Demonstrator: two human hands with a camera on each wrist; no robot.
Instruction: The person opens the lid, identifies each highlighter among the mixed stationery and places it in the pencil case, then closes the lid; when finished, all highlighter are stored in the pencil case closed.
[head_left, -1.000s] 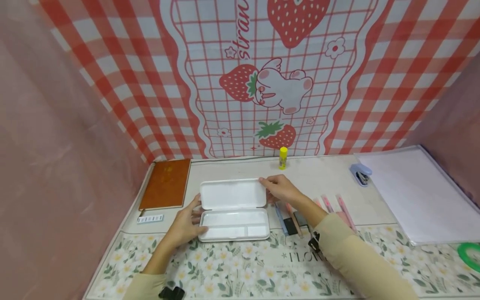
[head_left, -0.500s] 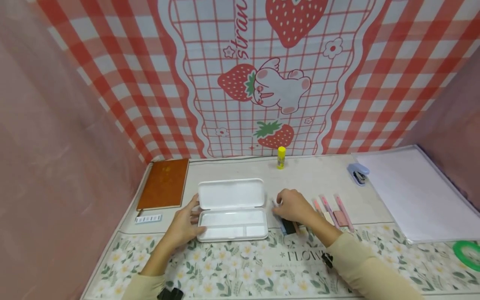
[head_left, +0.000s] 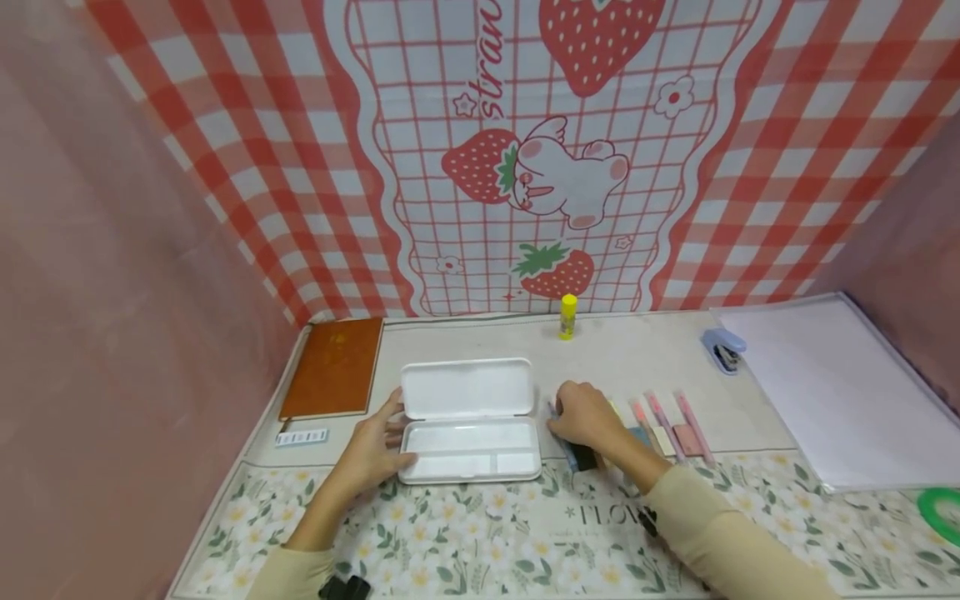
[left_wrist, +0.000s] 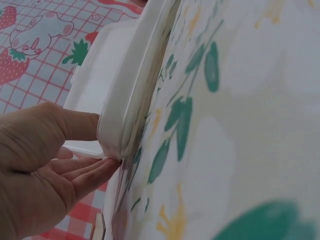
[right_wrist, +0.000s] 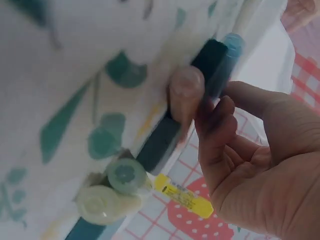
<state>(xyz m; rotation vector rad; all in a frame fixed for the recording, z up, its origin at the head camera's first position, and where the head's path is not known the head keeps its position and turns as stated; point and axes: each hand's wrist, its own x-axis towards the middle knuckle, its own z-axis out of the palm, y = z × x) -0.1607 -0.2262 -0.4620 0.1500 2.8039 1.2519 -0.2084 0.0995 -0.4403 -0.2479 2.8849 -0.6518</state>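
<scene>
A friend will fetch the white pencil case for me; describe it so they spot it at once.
Below the strawberry-print backdrop is a table. Between the brown notebook at left and pink pens at right sits the white pencil case, the only hinged box there, open, its inside split into compartments.

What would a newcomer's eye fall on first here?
Probably the red-and-white strawberry cloth behind the table. Next, perhaps, the white case, lying open with the left hand holding its left end, and the yellow tube upright at the back. Right of the case, the right hand has its fingers curled at a blue pen.
</scene>
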